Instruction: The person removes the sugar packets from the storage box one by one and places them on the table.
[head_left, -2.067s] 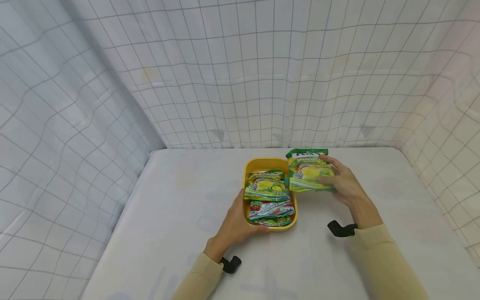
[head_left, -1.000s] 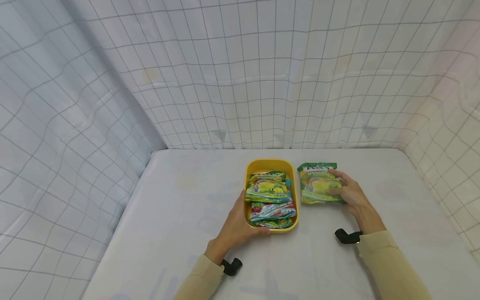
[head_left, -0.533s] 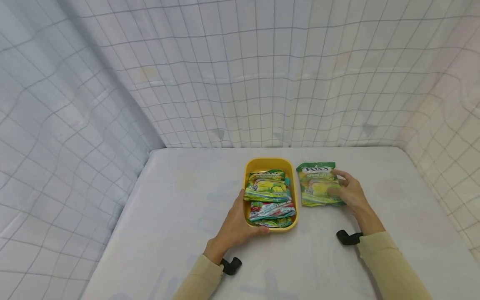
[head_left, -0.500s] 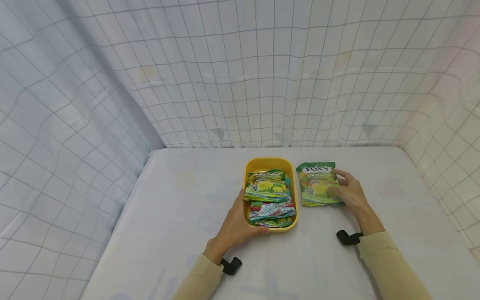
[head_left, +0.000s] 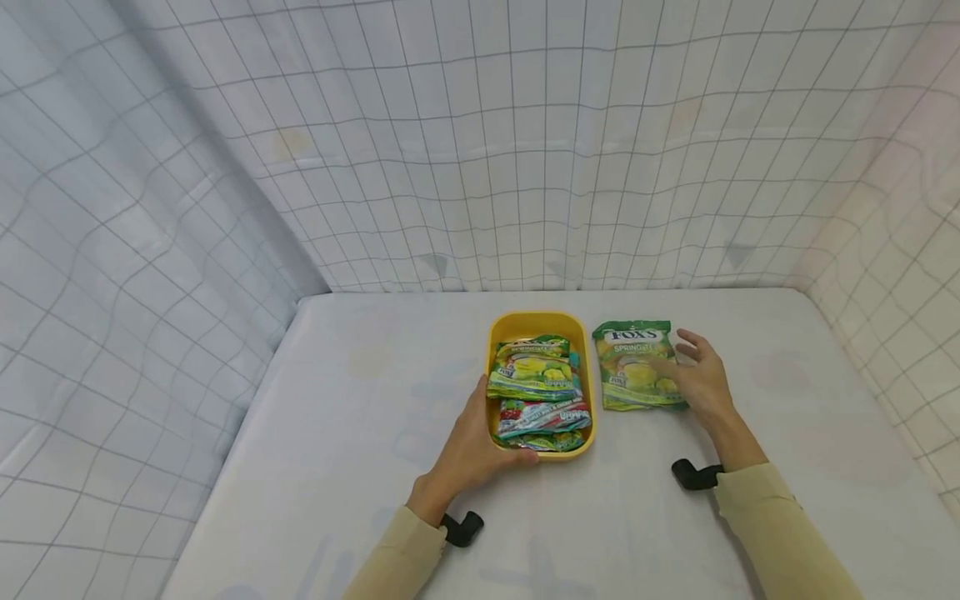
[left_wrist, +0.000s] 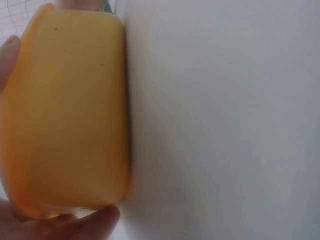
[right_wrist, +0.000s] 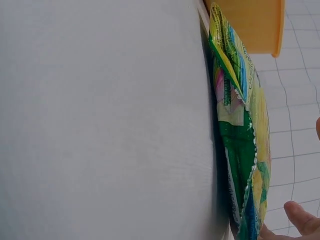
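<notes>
My left hand (head_left: 467, 454) grips the near-left corner of a yellow plastic tub (head_left: 589, 392), thumb along its front edge. In the left wrist view, fingertips (left_wrist: 97, 225) bend round one end of the tub wall. Inside lie green-yellow Fox's candy packets (head_left: 532, 375) and a red-and-blue packet (head_left: 542, 417). Right of the tub, another green Fox's candy packet (head_left: 633, 358) lies flat on the table, face up. My right hand (head_left: 705, 383) is beside its right edge, fingers spread and apart from it; the thumb reaches over the packet. Whether the thumb touches it I cannot tell.
A white table (head_left: 360, 417) carries everything. White gridded sheeting (head_left: 525, 167) hangs behind it and along both sides. Each wrist wears a black band with a small mount (head_left: 696, 475).
My right hand has carried the packet from above the tub's right edge down onto the table, then loosened its fingers from it. The left hand has stayed on the tub.
</notes>
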